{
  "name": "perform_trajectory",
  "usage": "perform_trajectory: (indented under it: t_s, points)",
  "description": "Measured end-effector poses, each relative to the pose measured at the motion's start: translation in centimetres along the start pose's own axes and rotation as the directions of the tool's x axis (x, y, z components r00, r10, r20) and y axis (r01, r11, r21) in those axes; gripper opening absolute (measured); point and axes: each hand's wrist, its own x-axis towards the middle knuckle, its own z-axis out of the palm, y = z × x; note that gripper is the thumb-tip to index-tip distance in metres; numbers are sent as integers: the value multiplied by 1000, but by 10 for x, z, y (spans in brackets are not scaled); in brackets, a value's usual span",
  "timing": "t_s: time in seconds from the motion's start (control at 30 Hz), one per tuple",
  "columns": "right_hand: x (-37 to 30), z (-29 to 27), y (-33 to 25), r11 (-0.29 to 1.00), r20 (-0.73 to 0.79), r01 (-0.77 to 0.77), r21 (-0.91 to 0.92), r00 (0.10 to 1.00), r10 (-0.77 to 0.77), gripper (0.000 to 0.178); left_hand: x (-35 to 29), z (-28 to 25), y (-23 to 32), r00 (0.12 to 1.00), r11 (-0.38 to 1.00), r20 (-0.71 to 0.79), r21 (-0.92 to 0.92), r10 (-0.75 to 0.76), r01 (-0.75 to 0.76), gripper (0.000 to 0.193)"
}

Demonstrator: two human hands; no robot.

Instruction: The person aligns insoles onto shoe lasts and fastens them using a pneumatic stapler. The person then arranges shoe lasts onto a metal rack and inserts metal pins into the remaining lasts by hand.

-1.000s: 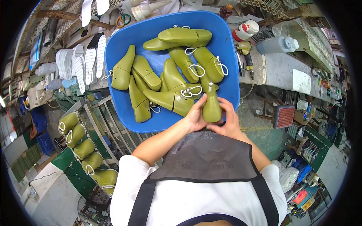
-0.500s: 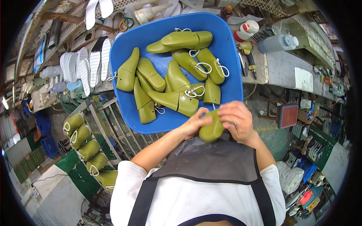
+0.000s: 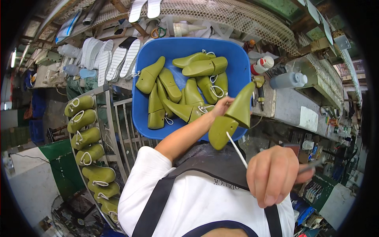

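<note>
An olive-green shoe last (image 3: 240, 108) is raised over the near right part of a blue plastic tub (image 3: 138, 114), its toe pointing up. My left hand (image 3: 222, 107) grips it from behind, fingers partly hidden. From a hole in the last's heel part, a white cord (image 3: 237, 149) runs taut to my right hand (image 3: 272, 173). That hand is closed around the cord's end, close to the camera. A thin dark rod (image 3: 312, 166), blurred, sticks out beside its thumb. Several more olive lasts (image 3: 170, 85) with white cord loops lie in the tub.
To the left, a metal rack (image 3: 114, 122) carries a row of corded lasts (image 3: 87, 136). White soles (image 3: 130, 59) lie on the bench behind. Right of the tub stand a red-and-white bottle (image 3: 262, 65), a translucent jug (image 3: 288, 80) and a yellow-and-black tool (image 3: 259, 89).
The last was low between both hands; now my left hand holds it higher, toe up. My right hand has moved right and toward me, drawing the cord straight. The view has shifted.
</note>
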Motion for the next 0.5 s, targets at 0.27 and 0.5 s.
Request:
perform_trajectory:
  t_s: [0.27, 0.5]
  points:
    - [-16, -30, -49, 563, -407, -197, -803, 871, -276, 53, -77, 55, 9, 982, 981, 142, 131, 127, -146, 75]
    - [-100, -49, -7, -235, -762, -728, -644, 579, 290, 17, -132, 53, -41, 782, 823, -312, 393, 539, -410, 75]
